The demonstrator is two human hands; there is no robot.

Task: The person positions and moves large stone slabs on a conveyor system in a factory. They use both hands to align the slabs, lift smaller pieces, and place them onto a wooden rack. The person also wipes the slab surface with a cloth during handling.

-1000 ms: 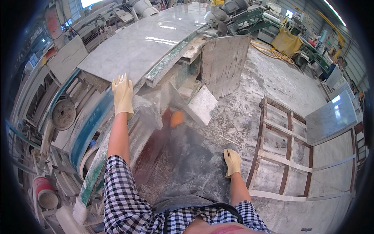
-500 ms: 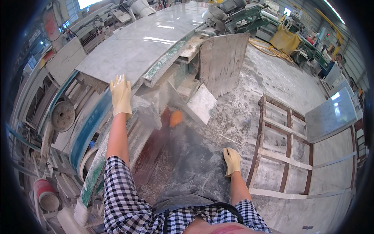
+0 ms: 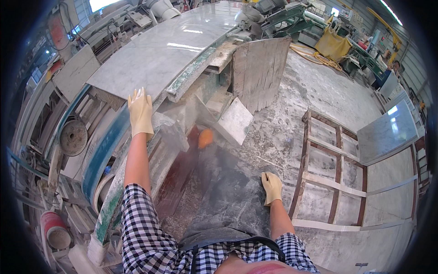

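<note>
Head view, sole camera. The near edge of the stone slab (image 3: pixel 159 55) runs slantwise across the left half, with its corner well out to the left. Along its right side a chipped green-and-white rail (image 3: pixel 191 75) follows the bench. Past that, a worn upright board (image 3: pixel 260 75) and a tilted pale offcut (image 3: pixel 235 122) crowd the room beside the bench. Open room lies to the right, on the dusty floor (image 3: pixel 315 86), as far as a barred frame (image 3: pixel 338 171) (brown bars, crossed by pale strips). Left of the forearm, a blue curved beam (image 3: pixel 107 148) and a round wheel (image 3: pixel 73 137) take up the space.

The left hand (image 3: pixel 140 116), gloved, is extended to the slab's near edge. Its fingers (image 3: pixel 142 94) are slightly spread, lying at and just over that edge, with the slab reaching away beyond them; nothing is pinched. The right hand (image 3: pixel 272 188), likewise gloved, sits at the side of the dark apron (image 3: pixel 228 201), well apart from the slab. Its fingers are curled; whether they grip anything cannot be told.
</note>
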